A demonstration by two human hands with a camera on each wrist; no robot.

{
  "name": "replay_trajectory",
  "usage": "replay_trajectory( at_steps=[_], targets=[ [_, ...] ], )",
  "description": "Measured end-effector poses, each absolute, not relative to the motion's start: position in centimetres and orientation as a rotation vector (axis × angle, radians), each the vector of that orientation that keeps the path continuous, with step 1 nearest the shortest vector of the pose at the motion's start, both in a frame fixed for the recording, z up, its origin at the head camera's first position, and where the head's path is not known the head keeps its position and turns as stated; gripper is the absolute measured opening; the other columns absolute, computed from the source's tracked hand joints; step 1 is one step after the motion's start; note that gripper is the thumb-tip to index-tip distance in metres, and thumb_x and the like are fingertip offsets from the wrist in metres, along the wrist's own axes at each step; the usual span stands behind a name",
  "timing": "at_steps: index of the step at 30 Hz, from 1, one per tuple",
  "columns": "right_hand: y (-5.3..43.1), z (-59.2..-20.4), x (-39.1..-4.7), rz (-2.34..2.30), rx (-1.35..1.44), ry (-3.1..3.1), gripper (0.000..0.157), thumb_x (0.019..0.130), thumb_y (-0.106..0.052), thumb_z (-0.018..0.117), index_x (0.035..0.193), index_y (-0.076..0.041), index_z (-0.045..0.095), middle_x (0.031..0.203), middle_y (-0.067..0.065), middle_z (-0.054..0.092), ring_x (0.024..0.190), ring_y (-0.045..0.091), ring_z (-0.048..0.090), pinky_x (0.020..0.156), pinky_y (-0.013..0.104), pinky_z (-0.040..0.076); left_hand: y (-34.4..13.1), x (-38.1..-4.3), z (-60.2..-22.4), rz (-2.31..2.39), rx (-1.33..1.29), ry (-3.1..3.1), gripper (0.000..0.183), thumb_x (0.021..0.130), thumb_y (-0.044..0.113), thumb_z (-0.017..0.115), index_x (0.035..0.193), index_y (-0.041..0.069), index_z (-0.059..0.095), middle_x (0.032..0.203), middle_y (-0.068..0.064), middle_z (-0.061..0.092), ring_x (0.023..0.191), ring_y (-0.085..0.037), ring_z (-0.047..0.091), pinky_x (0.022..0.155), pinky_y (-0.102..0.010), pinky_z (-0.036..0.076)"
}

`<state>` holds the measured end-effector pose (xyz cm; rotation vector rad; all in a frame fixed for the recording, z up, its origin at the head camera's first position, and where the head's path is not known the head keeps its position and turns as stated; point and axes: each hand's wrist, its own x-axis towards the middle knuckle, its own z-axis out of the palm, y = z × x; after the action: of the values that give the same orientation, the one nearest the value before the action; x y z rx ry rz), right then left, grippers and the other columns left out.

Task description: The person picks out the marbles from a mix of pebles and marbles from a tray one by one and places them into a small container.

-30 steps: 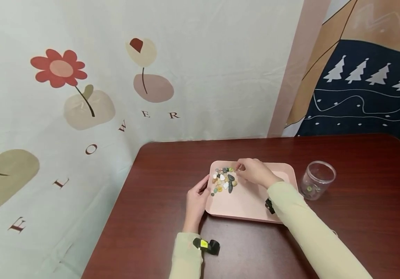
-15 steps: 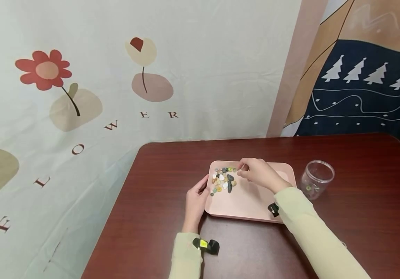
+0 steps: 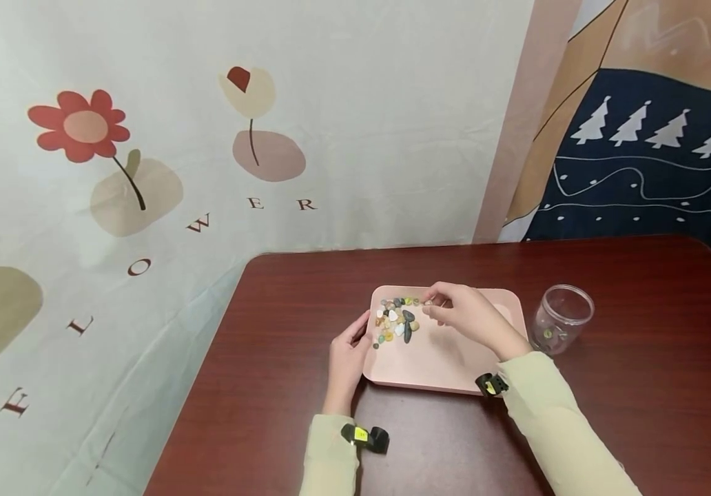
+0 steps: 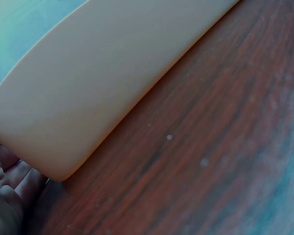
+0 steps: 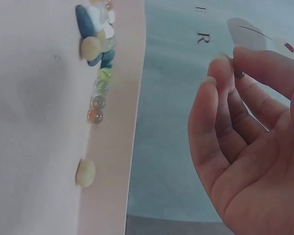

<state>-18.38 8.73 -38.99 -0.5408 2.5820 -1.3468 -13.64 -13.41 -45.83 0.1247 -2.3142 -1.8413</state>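
On the tabletop lies a pink tray [image 3: 436,368]. My left hand [image 3: 348,353] holds its left edge, with the thumb by the rim; in the left wrist view only part of that hand [image 4: 10,193] shows beside the tray's corner. Over the tray's far side, my right hand [image 3: 464,310] pinches a small dark, roundish piece [image 5: 238,73], mostly hidden between thumb and fingertips. Mixed pebbles [image 3: 408,331] are heaped at the tray's left. Glass marbles [image 5: 98,102] line up along the far wall, and a pale pebble [image 5: 85,172] lies apart from them.
A clear jar [image 3: 562,320] stands right of the tray, with a few small pieces at its bottom. The brown table [image 3: 281,386] meets a printed cloth [image 3: 386,138] at its back edge.
My right hand has drawn slightly to the right and its forearm has swung right, away from the row of marbles. The left hand and the tray stay nearly still.
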Motion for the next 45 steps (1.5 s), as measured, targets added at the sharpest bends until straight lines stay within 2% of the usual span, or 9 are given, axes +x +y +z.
replay_trajectory(
  at_steps=[7, 11, 17, 26, 30, 38, 43, 45],
  targets=[
    [9.3, -39.1, -17.6, -1.439, -0.542, 2.631, 0.016, 0.083, -0.025, 0.062, 0.097, -0.016, 0.063, 0.076, -0.001, 0.060, 0.070, 0.013, 0.056, 0.060, 0.030, 0.048, -13.5, -13.8, -46.1, -1.847, 0.134, -2.309, 0.038, 0.083, 0.000, 0.055, 0.120, 0.009, 0.058, 0.116, -0.012, 0.057, 0.102, -0.024, 0.057, 0.080, -0.030, 0.047],
    [9.6, -39.0, -17.1, -1.440, -0.547, 2.679, 0.016, 0.083, -0.028, 0.062, 0.097, -0.019, 0.064, 0.077, -0.003, 0.058, 0.074, 0.013, 0.053, 0.061, 0.029, 0.048, -14.0, -14.6, -47.6, -1.868, 0.134, -2.304, 0.037, 0.084, 0.002, 0.057, 0.119, 0.012, 0.059, 0.116, -0.010, 0.058, 0.102, -0.022, 0.057, 0.080, -0.031, 0.047],
    [10.1, -39.0, -16.3, -1.489, -0.500, 2.702, 0.017, 0.082, -0.033, 0.062, 0.095, -0.021, 0.063, 0.073, -0.003, 0.057, 0.068, 0.014, 0.053, 0.058, 0.028, 0.046, -14.2, -15.1, -49.1, -1.863, 0.142, -2.298, 0.037, 0.084, 0.007, 0.058, 0.118, 0.019, 0.060, 0.116, -0.005, 0.058, 0.101, -0.016, 0.057, 0.081, -0.030, 0.047],
    [11.2, -39.7, -15.6, -1.628, -0.426, 2.679, 0.025, 0.081, -0.037, 0.063, 0.097, -0.017, 0.063, 0.073, 0.000, 0.057, 0.061, 0.014, 0.056, 0.056, 0.027, 0.047, -14.0, -15.0, -49.2, -1.826, 0.154, -2.311, 0.038, 0.084, 0.009, 0.057, 0.118, 0.026, 0.060, 0.116, 0.002, 0.059, 0.100, -0.011, 0.057, 0.080, -0.027, 0.047],
    [11.5, -39.7, -15.4, -1.705, -0.413, 2.620, 0.025, 0.083, -0.033, 0.062, 0.099, -0.014, 0.062, 0.072, 0.002, 0.058, 0.062, 0.015, 0.057, 0.058, 0.028, 0.047, -14.0, -15.1, -49.1, -1.830, 0.169, -2.329, 0.037, 0.085, 0.010, 0.058, 0.118, 0.026, 0.060, 0.116, 0.003, 0.058, 0.100, -0.011, 0.057, 0.080, -0.027, 0.047],
    [11.4, -37.5, -14.3, -1.811, -0.443, 2.573, 0.017, 0.084, -0.010, 0.060, 0.100, -0.005, 0.062, 0.070, 0.010, 0.058, 0.061, 0.024, 0.057, 0.056, 0.028, 0.048, -13.6, -14.3, -46.9, -1.854, 0.146, -2.318, 0.037, 0.084, 0.003, 0.056, 0.120, 0.012, 0.059, 0.117, -0.009, 0.057, 0.102, -0.021, 0.056, 0.080, -0.031, 0.047],
    [11.4, -36.8, -14.0, -1.826, -0.491, 2.593, 0.016, 0.084, -0.004, 0.059, 0.099, -0.002, 0.062, 0.070, 0.013, 0.058, 0.060, 0.025, 0.057, 0.056, 0.028, 0.049, -14.0, -14.9, -48.7, -1.838, 0.147, -2.316, 0.037, 0.084, 0.008, 0.057, 0.118, 0.022, 0.060, 0.117, -0.002, 0.058, 0.101, -0.015, 0.057, 0.079, -0.028, 0.048],
    [11.6, -37.3, -14.2, -1.821, -0.486, 2.590, 0.017, 0.084, -0.006, 0.059, 0.100, -0.002, 0.062, 0.071, 0.012, 0.058, 0.061, 0.024, 0.057, 0.057, 0.028, 0.049, -14.1, -15.1, -49.3, -1.827, 0.159, -2.324, 0.037, 0.084, 0.011, 0.057, 0.117, 0.026, 0.060, 0.116, 0.003, 0.058, 0.100, -0.011, 0.057, 0.079, -0.026, 0.048]
  ],
)
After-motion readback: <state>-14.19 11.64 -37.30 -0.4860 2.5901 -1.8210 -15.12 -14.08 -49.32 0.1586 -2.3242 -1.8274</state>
